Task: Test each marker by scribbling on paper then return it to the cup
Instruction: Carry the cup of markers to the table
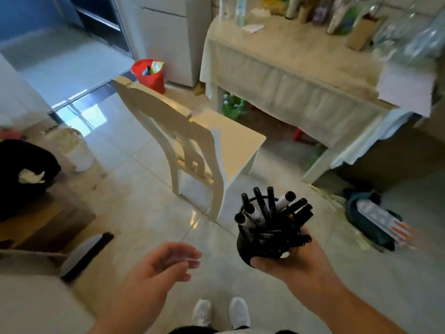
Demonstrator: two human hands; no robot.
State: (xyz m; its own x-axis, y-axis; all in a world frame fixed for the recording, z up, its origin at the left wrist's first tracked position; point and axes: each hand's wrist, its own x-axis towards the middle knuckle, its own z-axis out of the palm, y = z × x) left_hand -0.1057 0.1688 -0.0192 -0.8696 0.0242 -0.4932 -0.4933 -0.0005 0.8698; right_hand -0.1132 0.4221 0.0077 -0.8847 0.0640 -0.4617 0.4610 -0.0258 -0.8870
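A black mesh cup [250,247] full of several black-capped markers [272,208] rests in my right hand [296,259], held from below at waist height over the tiled floor. Some markers have white barrels, the others are all black. My left hand [166,263] hovers to the left of the cup, fingers apart and holding nothing. A stack of white paper [407,88] lies on the right end of the cloth-covered table [289,75] at the back.
A white chair [192,141] stands just ahead of me, its back toward me. A red bin [150,74] sits by a white cabinet. Bottles crowd the table's back edge. A dark bag [370,218] lies on the floor at right; boxes at left.
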